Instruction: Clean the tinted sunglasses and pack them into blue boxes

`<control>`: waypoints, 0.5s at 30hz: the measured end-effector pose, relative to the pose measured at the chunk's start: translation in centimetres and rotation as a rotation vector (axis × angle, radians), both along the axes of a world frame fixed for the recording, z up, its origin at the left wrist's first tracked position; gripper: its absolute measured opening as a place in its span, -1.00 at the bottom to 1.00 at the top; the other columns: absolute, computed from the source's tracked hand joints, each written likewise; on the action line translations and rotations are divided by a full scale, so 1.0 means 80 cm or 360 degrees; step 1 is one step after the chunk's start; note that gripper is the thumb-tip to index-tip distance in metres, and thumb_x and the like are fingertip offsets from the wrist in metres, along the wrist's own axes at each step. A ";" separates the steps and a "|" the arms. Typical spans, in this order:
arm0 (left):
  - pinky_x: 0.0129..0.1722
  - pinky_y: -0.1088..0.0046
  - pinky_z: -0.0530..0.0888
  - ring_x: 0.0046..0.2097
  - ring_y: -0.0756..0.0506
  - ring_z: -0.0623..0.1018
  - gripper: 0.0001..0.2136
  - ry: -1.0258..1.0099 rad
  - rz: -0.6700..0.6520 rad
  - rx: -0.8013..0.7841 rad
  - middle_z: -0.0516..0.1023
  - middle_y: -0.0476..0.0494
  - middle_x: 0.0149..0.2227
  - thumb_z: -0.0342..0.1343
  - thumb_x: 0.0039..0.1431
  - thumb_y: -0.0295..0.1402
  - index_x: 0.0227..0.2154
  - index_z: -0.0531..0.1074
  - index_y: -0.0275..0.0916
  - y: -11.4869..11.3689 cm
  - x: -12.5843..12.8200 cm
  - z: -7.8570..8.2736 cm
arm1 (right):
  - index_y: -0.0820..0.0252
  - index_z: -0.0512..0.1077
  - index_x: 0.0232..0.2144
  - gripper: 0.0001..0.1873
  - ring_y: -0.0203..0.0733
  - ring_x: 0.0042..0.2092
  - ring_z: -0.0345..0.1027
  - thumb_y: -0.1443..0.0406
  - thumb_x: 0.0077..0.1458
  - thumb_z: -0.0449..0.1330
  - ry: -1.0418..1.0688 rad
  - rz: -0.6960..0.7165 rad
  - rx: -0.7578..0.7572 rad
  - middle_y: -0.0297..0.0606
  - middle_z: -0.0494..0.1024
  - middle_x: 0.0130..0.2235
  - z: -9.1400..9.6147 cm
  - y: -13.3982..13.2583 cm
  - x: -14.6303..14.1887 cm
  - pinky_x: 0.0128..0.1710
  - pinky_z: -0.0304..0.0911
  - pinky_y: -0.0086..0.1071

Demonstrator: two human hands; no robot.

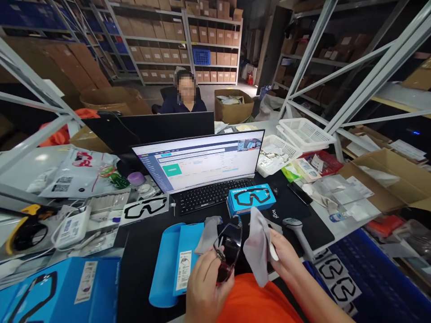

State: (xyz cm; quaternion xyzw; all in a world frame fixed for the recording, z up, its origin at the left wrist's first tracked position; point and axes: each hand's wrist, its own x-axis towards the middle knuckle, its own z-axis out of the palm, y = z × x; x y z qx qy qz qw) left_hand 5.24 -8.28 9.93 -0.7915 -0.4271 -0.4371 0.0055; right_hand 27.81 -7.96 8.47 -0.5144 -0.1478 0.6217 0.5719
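My left hand [206, 285] is closed around the frame of dark-lensed sunglasses [233, 244], held low over the desk with the arms pointing up. Pinched in my right hand [285, 255], a grey cloth [257, 249] hangs just right of the glasses, apart from them. A small white piece shows by the right fingers; what it is I cannot make out. Left of the glasses lie a light blue tray-like case [162, 269] and a blue carton [182, 278] with a white label. A grey pouch [206, 237] rests on the carton's upper right edge.
A blue glasses box [252, 200] stands before the keyboard [205, 197] and monitor [202, 163]. The barcode scanner [299, 233] and phone [299, 194] are at right. A large blue box [67, 291] fills the left front. Another person [183, 105] sits behind the monitors.
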 end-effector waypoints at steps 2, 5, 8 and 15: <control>-0.09 0.30 0.59 -0.08 -0.19 0.61 -0.90 0.0004 0.0001 0.0010 0.63 -0.25 -0.21 0.11 0.27 -0.43 -0.19 0.46 -0.28 0.000 0.004 -0.002 | 0.27 0.62 -0.42 -0.73 -0.26 -0.45 0.35 0.19 -0.15 0.49 0.0180 0.0129 -0.0078 -0.27 0.58 -0.47 0.005 -0.011 -0.008 -0.40 0.25 -0.43; -0.11 0.30 0.61 -0.08 -0.20 0.62 -0.88 0.0035 -0.0030 0.0011 0.63 -0.26 -0.19 0.11 0.28 -0.38 -0.17 0.46 -0.28 -0.001 0.009 -0.006 | 0.26 0.62 -0.37 -0.75 -0.23 -0.38 0.41 0.29 -0.18 0.48 0.0414 0.0271 -0.0046 -0.25 0.61 -0.39 0.017 -0.018 -0.031 -0.30 0.30 -0.40; -0.10 0.27 0.61 -0.09 -0.21 0.62 -0.84 0.0069 -0.0056 -0.0047 0.61 -0.28 -0.16 0.11 0.29 -0.33 -0.14 0.46 -0.27 -0.002 0.012 -0.010 | 0.20 0.62 -0.33 -0.74 -0.24 -0.38 0.41 0.26 -0.14 0.46 0.0442 0.0360 -0.0017 -0.27 0.59 -0.37 0.023 -0.016 -0.057 -0.31 0.31 -0.40; -0.13 0.23 0.65 0.04 -0.26 0.58 -0.76 0.0189 -0.0093 -0.0254 0.51 -0.36 0.03 0.07 0.29 -0.24 -0.07 0.44 -0.22 -0.012 -0.002 -0.017 | 0.13 0.60 -0.51 -0.78 -0.12 -0.19 0.36 0.16 0.07 0.28 -0.0405 0.0743 0.0690 -0.24 0.48 -0.26 0.020 -0.008 -0.078 -0.20 0.34 -0.32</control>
